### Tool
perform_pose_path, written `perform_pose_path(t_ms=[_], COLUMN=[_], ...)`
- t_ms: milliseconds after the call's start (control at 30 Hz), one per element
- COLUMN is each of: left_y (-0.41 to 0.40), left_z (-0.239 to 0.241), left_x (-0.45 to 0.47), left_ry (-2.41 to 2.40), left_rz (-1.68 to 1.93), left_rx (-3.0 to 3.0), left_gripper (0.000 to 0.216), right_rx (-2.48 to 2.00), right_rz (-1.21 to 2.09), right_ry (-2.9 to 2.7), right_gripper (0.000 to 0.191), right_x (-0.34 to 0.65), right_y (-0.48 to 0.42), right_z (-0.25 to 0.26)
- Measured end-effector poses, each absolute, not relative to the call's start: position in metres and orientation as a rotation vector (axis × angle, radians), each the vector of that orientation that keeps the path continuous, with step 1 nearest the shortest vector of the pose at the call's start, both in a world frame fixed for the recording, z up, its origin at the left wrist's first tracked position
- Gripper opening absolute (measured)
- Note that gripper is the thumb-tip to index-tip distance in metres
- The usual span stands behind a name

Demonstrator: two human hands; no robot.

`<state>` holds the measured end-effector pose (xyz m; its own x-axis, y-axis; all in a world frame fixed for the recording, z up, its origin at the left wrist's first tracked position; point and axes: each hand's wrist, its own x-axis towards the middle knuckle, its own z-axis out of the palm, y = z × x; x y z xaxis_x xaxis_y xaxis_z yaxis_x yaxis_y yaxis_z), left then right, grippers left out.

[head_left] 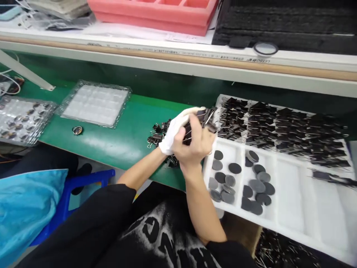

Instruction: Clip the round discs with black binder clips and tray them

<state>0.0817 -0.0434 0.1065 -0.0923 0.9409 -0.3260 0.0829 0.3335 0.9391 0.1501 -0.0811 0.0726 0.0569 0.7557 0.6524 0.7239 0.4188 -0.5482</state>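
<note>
My left hand point(173, 131), in a white glove, is wrapped around a dark piece with black binder clips point(209, 116) on it. My bare right hand point(196, 145) closes over the same clips from the near side, its fingers bent and partly hiding them. What the clips are fixed to is mostly covered by my hands. Loose black binder clips point(156, 138) lie on the green table under and beside my left hand. Just right of my hands, a white tray point(290, 186) holds round dark discs point(234, 168) in two near compartments.
Rows of clipped dark pieces point(281, 123) fill the tray's far part. Leftward on the green table point(92, 143) are a clear plastic tray point(95, 104), a small round part point(77, 130) and stacked blister trays point(25, 119). A shelf point(178, 61) crosses above. A blue stool point(92, 179) stands lower left.
</note>
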Motion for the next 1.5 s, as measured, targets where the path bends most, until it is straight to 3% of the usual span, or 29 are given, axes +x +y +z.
perform_pose_path(t_ms=[167,333,467,667,867,1067,1300,1500], left_y=[-0.038,-0.032,-0.025,-0.018,-0.015,0.009,0.037,0.037], left_z=[0.077,0.055,0.048,0.051,0.049,0.032,0.011,0.010], left_x=[0.028,0.002,-0.007,-0.021,-0.029,-0.052,-0.074,-0.071], left_ry=[0.976,1.117,1.274,1.124,1.104,1.539,1.577,1.553], left_rz=[1.214,1.134,1.042,1.191,1.297,1.489,1.373,1.371], left_rx=[1.763,2.341,2.545,2.318,1.933,1.757,1.391,1.361], left_gripper=[0.030,0.034,0.031,0.030,0.033,0.030,0.041,0.046], right_rx=[-1.296,-1.496,-1.707,-1.717,-1.674,-1.735,-1.670,-1.434], right_rz=[-0.090,-0.097,-0.018,0.018,0.013,0.190,0.570,0.528], right_ry=[-1.684,-1.864,-1.971,-2.046,-2.094,-2.368,-2.456,-2.416], right_gripper=[0.053,0.033,0.036,0.043,0.037,0.036,0.057,0.043], right_x=[0.141,0.150,0.154,0.160,0.182,0.217,0.206,0.211], right_y=[-0.095,-0.104,-0.106,-0.116,-0.122,-0.029,0.107,0.123], right_z=[0.047,0.050,0.051,0.052,0.078,0.113,0.059,0.037])
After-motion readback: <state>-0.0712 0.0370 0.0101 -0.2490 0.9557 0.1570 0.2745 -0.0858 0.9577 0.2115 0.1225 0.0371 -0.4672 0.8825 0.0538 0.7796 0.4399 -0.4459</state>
